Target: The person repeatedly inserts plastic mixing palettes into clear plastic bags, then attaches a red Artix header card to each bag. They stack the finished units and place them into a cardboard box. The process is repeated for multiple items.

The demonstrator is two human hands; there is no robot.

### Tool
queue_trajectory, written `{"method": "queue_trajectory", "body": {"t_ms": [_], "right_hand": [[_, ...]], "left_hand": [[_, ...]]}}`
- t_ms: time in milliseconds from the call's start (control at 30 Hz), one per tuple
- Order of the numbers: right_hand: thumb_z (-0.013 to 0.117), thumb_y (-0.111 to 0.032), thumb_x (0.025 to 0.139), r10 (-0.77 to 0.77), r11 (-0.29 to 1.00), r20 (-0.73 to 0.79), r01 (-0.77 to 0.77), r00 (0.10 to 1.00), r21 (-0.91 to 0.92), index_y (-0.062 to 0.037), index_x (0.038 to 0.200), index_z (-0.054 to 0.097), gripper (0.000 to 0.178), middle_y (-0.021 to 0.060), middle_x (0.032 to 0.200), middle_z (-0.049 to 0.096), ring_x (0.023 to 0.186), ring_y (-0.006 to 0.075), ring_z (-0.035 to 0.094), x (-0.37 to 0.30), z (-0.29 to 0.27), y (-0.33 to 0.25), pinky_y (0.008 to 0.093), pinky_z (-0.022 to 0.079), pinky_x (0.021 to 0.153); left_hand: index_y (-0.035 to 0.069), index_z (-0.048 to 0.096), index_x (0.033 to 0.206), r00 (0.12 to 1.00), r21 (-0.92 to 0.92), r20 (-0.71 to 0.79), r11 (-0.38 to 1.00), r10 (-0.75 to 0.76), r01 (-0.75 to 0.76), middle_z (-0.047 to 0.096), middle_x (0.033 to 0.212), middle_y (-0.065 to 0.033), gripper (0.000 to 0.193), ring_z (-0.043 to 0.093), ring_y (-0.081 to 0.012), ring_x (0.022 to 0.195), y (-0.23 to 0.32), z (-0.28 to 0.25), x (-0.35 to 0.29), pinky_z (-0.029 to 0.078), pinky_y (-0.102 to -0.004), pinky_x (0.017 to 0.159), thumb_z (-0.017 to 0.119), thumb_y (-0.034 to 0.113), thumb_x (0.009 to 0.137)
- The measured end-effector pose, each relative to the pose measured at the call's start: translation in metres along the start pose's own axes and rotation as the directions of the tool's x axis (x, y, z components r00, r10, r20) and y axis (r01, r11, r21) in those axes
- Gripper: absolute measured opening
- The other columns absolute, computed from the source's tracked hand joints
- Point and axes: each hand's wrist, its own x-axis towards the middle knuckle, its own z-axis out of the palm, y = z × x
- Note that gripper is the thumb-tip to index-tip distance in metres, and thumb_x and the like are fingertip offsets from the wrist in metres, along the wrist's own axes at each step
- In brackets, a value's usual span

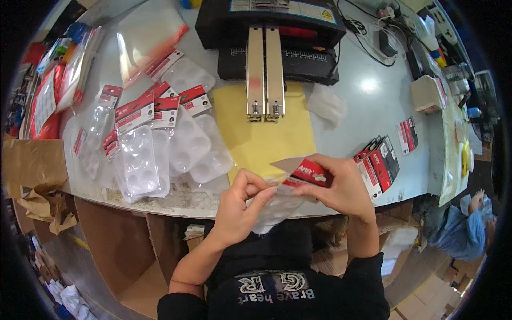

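Observation:
At the table's front edge, my left hand (238, 207) pinches the top of a clear plastic bag (277, 209) between thumb and fingers. The lower part of the bag hangs over the edge, and what is in it I cannot make out clearly. My right hand (345, 185) grips a folded red, black and white header card (310, 172), held at the mouth of the bag with its flap partly spread. To the left lie several white plastic paint palettes (141, 173) in clear bags, topped with similar cards. More folded header cards (380, 166) rest beyond my right hand.
A black stapling machine (272, 40) with two metal arms (265, 74) stands over a yellow sheet (272, 144). Clear bags (146, 34) lie at the far left, and crumpled plastic (328, 104) sits beside the sheet. Cables (373, 40) run along the back right. Cardboard boxes (114, 250) stand below.

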Motion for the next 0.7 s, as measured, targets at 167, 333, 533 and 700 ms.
{"method": "queue_trajectory", "body": {"t_ms": [167,333,533,700], "right_hand": [[0.083,-0.022,0.072,0.049,0.998,0.032,-0.050,0.998,0.024,0.0029,0.094,0.064,0.038,0.0014,0.066,0.062,0.057,0.0043,0.048,0.017,0.013,-0.005,0.0234,0.044,0.052],[0.081,-0.027,0.073,-0.076,0.988,0.104,0.089,0.992,-0.124,0.0004,0.089,0.063,0.036,0.0127,0.072,0.064,0.057,0.0188,0.058,0.021,0.012,-0.014,0.0278,0.044,0.054],[0.081,-0.028,0.070,-0.236,0.923,0.216,0.288,0.948,-0.257,-0.0013,0.089,0.062,0.038,0.0144,0.070,0.062,0.062,0.0275,0.058,0.029,0.001,-0.017,0.0320,0.043,0.057],[0.082,-0.027,0.069,-0.124,0.992,-0.103,0.120,0.987,-0.047,-0.0016,0.093,0.065,0.039,0.0076,0.071,0.064,0.068,0.0139,0.061,0.029,-0.004,-0.004,0.0306,0.043,0.060]], "left_hand": [[-0.004,0.059,0.105,0.998,-0.066,-0.058,0.997,0.024,-0.028,0.068,0.087,-0.0049,0.017,0.058,-0.0049,0.081,0.007,0.000,0.003,0.044,-0.0181,0.070,0.058,0.008,0.093],[-0.002,0.065,0.093,0.990,0.076,-0.125,0.995,0.071,-0.061,0.067,0.076,-0.0060,0.016,0.057,-0.0043,0.070,0.009,-0.001,0.001,0.045,-0.0209,0.062,0.061,0.013,0.092],[-0.001,0.066,0.091,0.981,0.186,-0.111,0.973,0.160,-0.138,0.061,0.066,-0.0046,0.016,0.050,-0.0039,0.061,0.004,-0.002,0.000,0.041,-0.0220,0.055,0.062,0.014,0.092],[-0.002,0.065,0.083,0.901,0.029,-0.344,0.962,0.265,-0.271,0.053,0.064,0.0046,0.019,0.040,-0.0031,0.059,-0.003,0.000,0.002,0.033,-0.0212,0.051,0.062,0.014,0.092]]}}
